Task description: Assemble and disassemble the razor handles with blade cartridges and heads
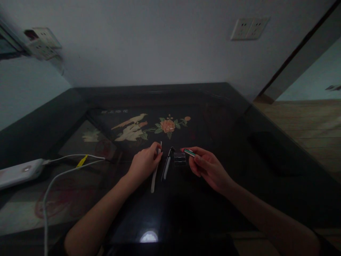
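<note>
My left hand [145, 158] is closed, thumb and index finger pinching the upper part of a thin, flat, pale stick [153, 181] that slants over the dark table. Just right of it lies a slim folding-looking tool [166, 168] with a dark and silvery body; its kind is too dim to tell. Beside that is a small, shiny, see-through block [180, 159], ridged across its face. My right hand [206, 163] is closed on a short, slim green-and-white piece [189, 153], held between thumb and fingers just above and right of the block.
The glossy black table [213, 199] bears a bird-and-flower picture [167, 126]. A white power bank [22, 173] with a white cable [61, 174] and yellow tag [81, 161] lies at left. A dark flat object [271, 151] lies at right. Wall sockets [250, 28] are behind.
</note>
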`<state>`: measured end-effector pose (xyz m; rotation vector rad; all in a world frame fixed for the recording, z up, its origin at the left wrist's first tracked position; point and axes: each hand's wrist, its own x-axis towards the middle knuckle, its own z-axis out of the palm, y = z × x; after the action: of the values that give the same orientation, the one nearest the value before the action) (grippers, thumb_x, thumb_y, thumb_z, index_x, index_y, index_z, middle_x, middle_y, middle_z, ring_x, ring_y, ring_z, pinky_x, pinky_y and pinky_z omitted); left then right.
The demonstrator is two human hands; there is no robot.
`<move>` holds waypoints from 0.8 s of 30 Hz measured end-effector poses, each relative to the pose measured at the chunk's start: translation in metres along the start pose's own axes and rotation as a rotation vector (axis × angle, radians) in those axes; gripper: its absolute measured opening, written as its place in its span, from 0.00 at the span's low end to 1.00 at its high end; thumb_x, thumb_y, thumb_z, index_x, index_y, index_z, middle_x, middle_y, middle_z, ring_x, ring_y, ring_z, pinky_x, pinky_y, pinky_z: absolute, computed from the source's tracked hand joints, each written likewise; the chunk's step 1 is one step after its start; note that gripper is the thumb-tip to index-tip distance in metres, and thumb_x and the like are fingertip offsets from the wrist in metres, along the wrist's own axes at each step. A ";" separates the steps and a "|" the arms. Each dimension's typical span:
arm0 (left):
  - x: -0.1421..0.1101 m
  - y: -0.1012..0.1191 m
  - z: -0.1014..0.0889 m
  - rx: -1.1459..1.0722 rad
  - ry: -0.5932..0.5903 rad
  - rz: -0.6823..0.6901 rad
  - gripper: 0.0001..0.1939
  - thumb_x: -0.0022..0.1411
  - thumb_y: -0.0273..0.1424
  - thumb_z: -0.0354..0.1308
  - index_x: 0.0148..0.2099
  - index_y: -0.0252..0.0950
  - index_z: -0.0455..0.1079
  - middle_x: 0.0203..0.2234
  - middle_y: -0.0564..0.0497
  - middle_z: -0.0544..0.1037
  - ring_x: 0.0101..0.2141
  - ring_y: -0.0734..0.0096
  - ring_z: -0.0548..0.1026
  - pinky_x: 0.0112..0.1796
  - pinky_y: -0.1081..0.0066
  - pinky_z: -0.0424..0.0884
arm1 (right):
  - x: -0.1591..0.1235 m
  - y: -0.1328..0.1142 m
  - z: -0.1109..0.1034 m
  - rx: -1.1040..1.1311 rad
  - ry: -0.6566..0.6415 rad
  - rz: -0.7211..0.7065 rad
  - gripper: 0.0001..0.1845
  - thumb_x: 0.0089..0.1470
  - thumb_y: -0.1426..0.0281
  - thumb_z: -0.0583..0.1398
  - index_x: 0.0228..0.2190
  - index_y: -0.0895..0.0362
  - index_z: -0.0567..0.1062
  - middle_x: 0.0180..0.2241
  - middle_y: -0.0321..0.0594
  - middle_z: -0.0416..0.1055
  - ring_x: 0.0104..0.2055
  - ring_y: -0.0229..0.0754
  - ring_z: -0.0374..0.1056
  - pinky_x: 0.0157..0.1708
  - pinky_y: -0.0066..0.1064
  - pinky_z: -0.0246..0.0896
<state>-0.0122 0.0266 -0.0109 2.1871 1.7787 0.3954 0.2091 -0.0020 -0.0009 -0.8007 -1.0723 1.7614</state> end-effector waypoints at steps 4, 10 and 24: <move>-0.010 0.013 -0.009 -0.298 0.165 0.238 0.07 0.66 0.31 0.51 0.39 0.37 0.69 0.29 0.53 0.75 0.29 0.71 0.72 0.32 0.73 0.66 | 0.001 0.000 0.000 0.026 -0.040 0.023 0.20 0.49 0.57 0.66 0.40 0.58 0.77 0.18 0.29 0.62 0.18 0.29 0.52 0.17 0.24 0.43; -0.026 0.029 -0.009 -0.470 0.300 0.468 0.10 0.61 0.27 0.59 0.46 0.35 0.70 0.35 0.50 0.75 0.36 0.69 0.72 0.38 0.71 0.70 | 0.001 0.005 0.000 0.109 -0.088 0.123 0.20 0.47 0.57 0.67 0.38 0.59 0.77 0.19 0.31 0.65 0.19 0.30 0.56 0.17 0.23 0.48; -0.028 0.025 -0.002 -0.364 0.446 0.626 0.05 0.60 0.29 0.62 0.40 0.37 0.75 0.30 0.50 0.77 0.32 0.70 0.74 0.34 0.69 0.69 | -0.003 0.007 -0.001 0.078 -0.283 0.210 0.20 0.51 0.57 0.65 0.39 0.59 0.75 0.22 0.32 0.68 0.22 0.31 0.61 0.20 0.23 0.53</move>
<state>0.0042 -0.0053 0.0003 2.4470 1.0092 1.3165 0.2084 -0.0060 -0.0078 -0.6476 -1.1263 2.1296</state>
